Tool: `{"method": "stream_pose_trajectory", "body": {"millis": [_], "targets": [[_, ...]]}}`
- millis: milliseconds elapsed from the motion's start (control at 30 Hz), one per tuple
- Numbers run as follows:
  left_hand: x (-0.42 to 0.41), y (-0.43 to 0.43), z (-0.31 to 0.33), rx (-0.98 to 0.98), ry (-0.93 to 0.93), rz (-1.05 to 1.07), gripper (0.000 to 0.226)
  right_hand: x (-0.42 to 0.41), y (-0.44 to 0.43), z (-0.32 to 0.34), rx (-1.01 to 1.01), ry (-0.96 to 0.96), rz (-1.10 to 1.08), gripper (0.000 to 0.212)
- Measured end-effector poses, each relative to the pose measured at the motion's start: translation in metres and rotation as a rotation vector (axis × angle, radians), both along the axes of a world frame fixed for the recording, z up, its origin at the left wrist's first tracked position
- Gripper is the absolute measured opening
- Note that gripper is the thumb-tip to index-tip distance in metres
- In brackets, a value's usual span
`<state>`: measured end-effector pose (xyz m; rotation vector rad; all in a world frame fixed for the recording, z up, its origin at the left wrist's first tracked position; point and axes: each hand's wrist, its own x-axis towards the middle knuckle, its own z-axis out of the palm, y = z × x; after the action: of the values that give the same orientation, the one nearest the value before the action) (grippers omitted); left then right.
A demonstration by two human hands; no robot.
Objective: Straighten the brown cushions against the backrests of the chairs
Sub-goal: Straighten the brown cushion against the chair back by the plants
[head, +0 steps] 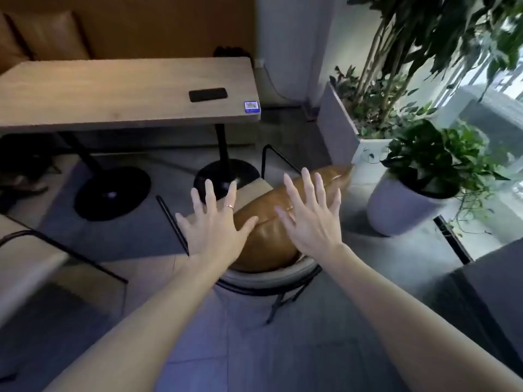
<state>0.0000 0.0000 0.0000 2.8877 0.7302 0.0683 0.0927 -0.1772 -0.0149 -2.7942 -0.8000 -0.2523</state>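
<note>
A brown leather cushion [268, 233] lies along the curved backrest [266, 275] of a black-framed chair just below me, its far end pointing toward the planters. My left hand [215, 224] hovers over the cushion's left side with fingers spread and a ring on one finger. My right hand [308, 219] is spread above the cushion's right half. Whether either palm touches the leather I cannot tell. Neither hand grips anything. Another brown cushion [48, 35] leans on the bench behind the table.
A wooden table [113, 94] stands ahead on two black pedestal bases, with a dark phone [208, 94] and a small blue-edged tag [252, 106]. A white potted plant [407, 205] and a tall planter [339, 128] crowd the right. Another chair's frame [56, 250] sits at left.
</note>
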Motion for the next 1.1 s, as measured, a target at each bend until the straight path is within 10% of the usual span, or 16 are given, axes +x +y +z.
{"method": "stream_pose_trajectory", "body": {"millis": [533, 1100], "targets": [[-0.003, 0.001, -0.079, -0.425, -0.194, 0.078, 0.075, 0.009, 0.007, -0.087, 0.092, 0.129, -0.088, 0.069], [-0.02, -0.032, -0.108, -1.371, -0.549, 0.877, 0.107, 0.008, -0.007, -0.102, 0.805, 0.645, -0.674, 0.068]]}}
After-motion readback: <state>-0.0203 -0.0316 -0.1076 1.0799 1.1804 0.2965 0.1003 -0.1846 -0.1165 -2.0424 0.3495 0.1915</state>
